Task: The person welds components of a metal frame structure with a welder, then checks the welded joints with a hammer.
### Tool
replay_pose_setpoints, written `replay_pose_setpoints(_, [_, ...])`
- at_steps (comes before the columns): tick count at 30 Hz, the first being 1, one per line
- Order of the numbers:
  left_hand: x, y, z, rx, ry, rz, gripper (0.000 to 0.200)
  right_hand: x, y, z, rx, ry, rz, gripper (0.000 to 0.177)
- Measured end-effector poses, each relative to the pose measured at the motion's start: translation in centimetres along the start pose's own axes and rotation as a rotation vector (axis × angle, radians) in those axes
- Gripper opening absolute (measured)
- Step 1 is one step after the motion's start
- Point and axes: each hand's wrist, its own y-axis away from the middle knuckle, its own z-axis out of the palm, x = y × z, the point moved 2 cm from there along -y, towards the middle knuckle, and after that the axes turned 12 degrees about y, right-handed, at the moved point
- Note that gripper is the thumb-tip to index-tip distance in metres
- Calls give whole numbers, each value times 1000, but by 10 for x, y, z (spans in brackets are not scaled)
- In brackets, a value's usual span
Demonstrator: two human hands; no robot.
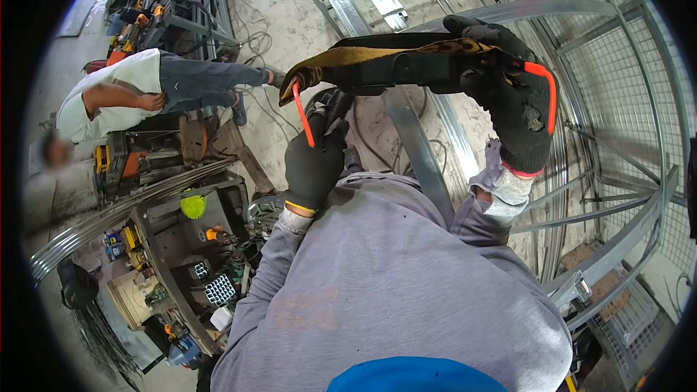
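Observation:
In front of my chest I hold a long black goggle-like piece of headgear [406,70] with a yellow-brown lettered strap and orange-red end pieces. Its exact kind is not clear. My right hand [512,94], in a worn black glove with a red cuff edge, is wrapped round the right end. My left hand [314,163], in a black glove with a yellow cuff edge, has its fingers closed at the lower left end, near the orange-red piece; the headgear partly hides those fingertips.
Metal tube frames [632,247] curve along the right, with wire mesh behind. A metal bar [417,145] runs below the headgear. On the left, a person [116,94] stands beside tool-laden racks. A bin [163,254] holds tube pieces and a bright green item [193,207]. Cables lie on the floor.

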Motion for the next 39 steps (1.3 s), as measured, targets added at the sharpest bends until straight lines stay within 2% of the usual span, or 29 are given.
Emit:
replay_pose_setpoints(1, [4,0,-1,-14,19,-12,24,1,2,-2,20,118,1,41])
replay_pose_setpoints(2, [7,-1,-2,-26,36,-26,24,-6,-1,-1,19,115,-3,41])
replay_pose_setpoints(3, [-9,2,1,-13,48,32,22,-16,-6,0,4,19,-50,40])
replay_pose_setpoints(5, [0,-1,-5,-38,39,-71,21,-26,-8,7,46,-92,-134,33])
replay_pose_setpoints(6, [-1,-1,-6,-43,-5,-47,19,-25,-7,6,46,-93,-133,33])
replay_pose_setpoints(9, [4,-2,-5,-5,61,-47,29,-17,0,-7,118,-6,-9,27])
replay_pose_setpoints(11, [0,-2,-3,-10,57,-104,25,-13,2,-6,326,172,152,35])
replay_pose_setpoints(13, [-1,2,-2,16,125,-88,26,-20,-2,-7,410,75,21,32])
replay_pose_setpoints(17, [1,2,-5,-30,112,-118,24,-20,2,-10,411,200,93,25])
replay_pose_setpoints(19, [2,5,-4,-58,425,-209,23,-16,1,-8,480,208,-71,21])
replay_pose_setpoints(20, [0,5,-2,-62,425,-211,23,-16,-1,-12,423,295,21,19])
replay_pose_setpoints(21, [-2,4,1,-28,272,-160,24,-11,-1,-13,424,296,24,19])
replay_pose_setpoints(22, [-3,4,1,6,117,-108,25,-7,-1,-13,446,385,-83,20])
replay_pose_setpoints(23, [-3,3,1,5,117,-109,25,-6,-2,-12,465,472,-191,21])
replay_pose_setpoints(24, [-2,3,0,-10,74,-84,25,-9,-2,-11,465,472,-190,21])
replay_pose_setpoints(26, [-2,3,0,-25,31,-60,25,-14,-4,-10,422,351,8,28])
replay_pose_setpoints(27, [-4,3,0,-13,13,-69,27,-16,-3,-9,422,350,8,28])
replay_pose_setpoints(29, [-5,3,0,0,-4,-78,28,-16,-2,-7,376,159,85,35])
replay_pose_setpoints(30, [-6,3,-1,-5,-15,-71,28,-18,-2,-8,376,159,85,35])
replay_pose_setpoints(32, [-6,2,3,-1,-30,-67,28,-24,-4,-10,352,387,22,31])
replay_pose_setpoints(34, [-16,2,7,-126,116,-236,31,13,-3,-14,408,145,-115,21])
replay_pose_setpoints(35, [-38,10,13,-98,150,-52,35,27,7,-35,209,147,-125,29])
replay_pose_setpoints(36, [-50,17,20,11,201,3,38,53,9,-48,177,11,-182,29])
replay_pose_setpoints(37, [-43,9,13,-73,206,-31,39,72,6,-52,259,483,-356,28])
replay_pose_setpoints(38, [-29,9,15,54,124,-55,40,96,8,-58,384,968,-509,28])
replay_pose_setpoints(39, [-8,6,3,84,237,-88,40,65,4,-52,435,906,-507,31])
